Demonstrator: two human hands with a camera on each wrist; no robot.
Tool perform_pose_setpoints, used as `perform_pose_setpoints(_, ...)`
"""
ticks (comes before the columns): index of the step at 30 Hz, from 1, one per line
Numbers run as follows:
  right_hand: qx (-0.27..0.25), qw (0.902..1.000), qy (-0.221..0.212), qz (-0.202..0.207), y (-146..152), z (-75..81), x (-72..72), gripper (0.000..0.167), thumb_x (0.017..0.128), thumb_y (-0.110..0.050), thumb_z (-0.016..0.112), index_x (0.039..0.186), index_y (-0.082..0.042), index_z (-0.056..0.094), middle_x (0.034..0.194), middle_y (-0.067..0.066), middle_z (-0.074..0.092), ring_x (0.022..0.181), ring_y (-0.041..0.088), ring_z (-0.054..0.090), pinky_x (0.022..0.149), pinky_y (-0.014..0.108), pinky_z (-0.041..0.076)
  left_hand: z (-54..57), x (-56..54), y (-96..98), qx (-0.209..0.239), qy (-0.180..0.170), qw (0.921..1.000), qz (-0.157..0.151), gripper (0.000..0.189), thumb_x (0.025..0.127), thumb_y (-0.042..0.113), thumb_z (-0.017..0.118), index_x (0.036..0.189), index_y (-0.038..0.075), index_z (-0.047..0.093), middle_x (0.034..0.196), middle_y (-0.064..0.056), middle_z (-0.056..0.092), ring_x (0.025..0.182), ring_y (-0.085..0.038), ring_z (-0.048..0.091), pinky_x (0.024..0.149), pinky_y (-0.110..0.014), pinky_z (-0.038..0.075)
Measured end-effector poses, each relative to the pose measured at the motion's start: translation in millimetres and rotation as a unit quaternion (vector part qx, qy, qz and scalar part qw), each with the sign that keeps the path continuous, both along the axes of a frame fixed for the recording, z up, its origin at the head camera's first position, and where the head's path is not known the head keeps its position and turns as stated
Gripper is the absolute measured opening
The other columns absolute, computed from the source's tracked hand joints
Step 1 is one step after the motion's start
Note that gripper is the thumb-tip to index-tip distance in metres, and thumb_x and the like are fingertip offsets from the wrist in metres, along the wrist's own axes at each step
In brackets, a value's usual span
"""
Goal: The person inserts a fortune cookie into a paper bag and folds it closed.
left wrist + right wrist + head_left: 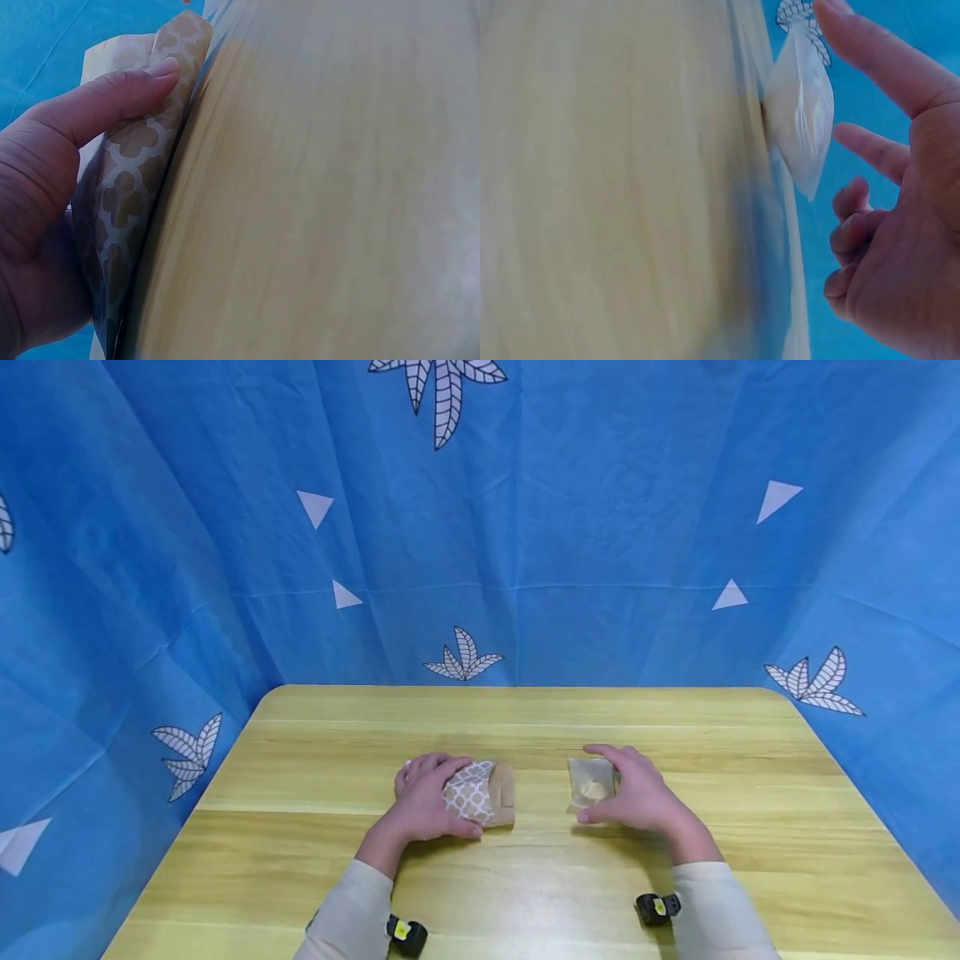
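Observation:
A brown paper bag (472, 793) with a white lattice print lies on the table, its plain brown end (504, 793) pointing right. My left hand (429, 797) grips it from above, thumb along the near side and fingers over the far side. In the left wrist view, the thumb (127, 97) presses on the patterned paper (124, 195). To the right lies a small translucent packet (589, 779) with something pale inside. Around its right side is my right hand (637, 792), thumb and forefinger spread. The right wrist view shows the puffy packet (801, 112) beyond the parted fingers.
Both things lie on a light wood-grain table (525, 893) with rounded far corners. Blue cloth (600, 527) with leaf and triangle prints hangs behind the table and along its sides. Black wrist devices (654, 909) are strapped at both sleeves.

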State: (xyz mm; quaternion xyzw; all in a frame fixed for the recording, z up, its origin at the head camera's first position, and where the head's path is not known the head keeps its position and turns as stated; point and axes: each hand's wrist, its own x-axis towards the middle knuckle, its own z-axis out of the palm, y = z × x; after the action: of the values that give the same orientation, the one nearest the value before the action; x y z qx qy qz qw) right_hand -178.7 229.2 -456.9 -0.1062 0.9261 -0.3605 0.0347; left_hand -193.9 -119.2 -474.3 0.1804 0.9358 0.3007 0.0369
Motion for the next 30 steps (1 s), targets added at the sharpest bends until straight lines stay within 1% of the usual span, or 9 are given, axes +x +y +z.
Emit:
perform_pose_setpoints(5, -0.032, 0.9992, -0.024, 0.008, 13.6, -8.1, -0.9, 0.11, 0.058, -0.041, 0.097, 0.15, -0.015, 0.043, 0.137, 0.022, 0.043, 0.118, 0.039, 0.046, 0.091, 0.056, 0.044, -1.1, -0.6, -0.5, 0.002, -0.002, 1.0, 0.002, 0.102, 0.054, 0.054, 0.094, 0.144, 0.025, 0.054, 0.137, -0.007, 0.046, 0.129, -0.033, 0.034, 0.108, -0.062, 0.009)
perform_pose_setpoints(8, -0.035, 0.9989, -0.029, 0.013, 18.3, -11.0, -1.6, 0.113, 0.058, -0.039, 0.098, 0.151, -0.012, 0.041, 0.139, 0.024, 0.041, 0.12, 0.042, 0.046, 0.092, 0.056, 0.044, -1.4, -1.0, -0.7, 0.002, -0.004, 1.0, 0.003, 0.102, 0.054, 0.055, 0.093, 0.143, 0.026, 0.054, 0.137, -0.006, 0.046, 0.129, -0.032, 0.034, 0.108, -0.062, 0.009)
perform_pose_setpoints(14, -0.03, 0.9987, -0.038, 0.017, 21.4, -11.7, -2.7, 0.116, 0.057, -0.038, 0.098, 0.152, -0.009, 0.038, 0.131, 0.025, 0.045, 0.114, 0.039, 0.046, 0.089, 0.054, 0.044, -1.5, -1.2, -1.1, -0.003, -0.002, 1.0, 0.001, 0.102, 0.054, 0.056, 0.093, 0.143, 0.026, 0.054, 0.136, -0.006, 0.046, 0.129, -0.033, 0.034, 0.108, -0.062, 0.01)
perform_pose_setpoints(20, -0.024, 0.9981, -0.054, 0.017, 20.5, -10.8, -3.3, 0.118, 0.058, -0.036, 0.098, 0.153, -0.007, 0.035, 0.135, 0.027, 0.044, 0.118, 0.042, 0.046, 0.092, 0.058, 0.043, -0.7, -1.2, -1.0, -0.007, -0.003, 1.0, 0.001, 0.103, 0.054, 0.056, 0.093, 0.144, 0.026, 0.054, 0.138, -0.007, 0.046, 0.131, -0.033, 0.033, 0.109, -0.061, 0.008)
perform_pose_setpoints(26, -0.008, 0.9983, -0.056, 0.014, 18.8, -10.6, -3.7, 0.109, 0.059, -0.036, 0.097, 0.146, -0.004, 0.042, 0.132, 0.025, 0.048, 0.115, 0.041, 0.048, 0.09, 0.056, 0.045, -0.4, -1.5, -0.9, -0.01, -0.006, 0.9999, 0.0, 0.104, 0.054, 0.056, 0.093, 0.145, 0.027, 0.053, 0.139, -0.007, 0.045, 0.132, -0.033, 0.032, 0.109, -0.061, 0.008)
perform_pose_setpoints(30, -0.013, 0.9982, -0.057, 0.016, 18.1, -11.2, -3.8, 0.104, 0.059, -0.036, 0.097, 0.143, -0.004, 0.045, 0.129, 0.023, 0.049, 0.114, 0.039, 0.048, 0.089, 0.055, 0.045, 0.3, -1.1, -0.6, -0.009, -0.007, 0.9999, 0.0, 0.104, 0.054, 0.055, 0.093, 0.145, 0.026, 0.053, 0.139, -0.007, 0.046, 0.132, -0.033, 0.032, 0.109, -0.061, 0.008)
